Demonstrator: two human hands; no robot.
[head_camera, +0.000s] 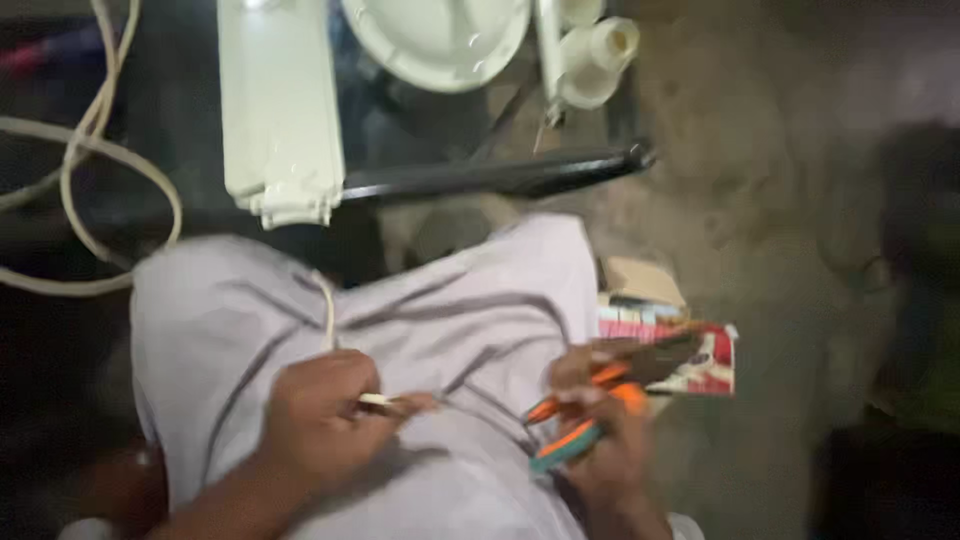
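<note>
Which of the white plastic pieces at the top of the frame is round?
The white dish-shaped cover at top centre; the white casing left of it is long and rectangular.

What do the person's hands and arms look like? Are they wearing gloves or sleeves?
No gloves. Both the left hand and the right hand are bare, and the forearms show no sleeves either. No rings, watch or bracelets can be made out, though the picture is blurry. The person's lap is covered in pale lilac cloth.
</note>
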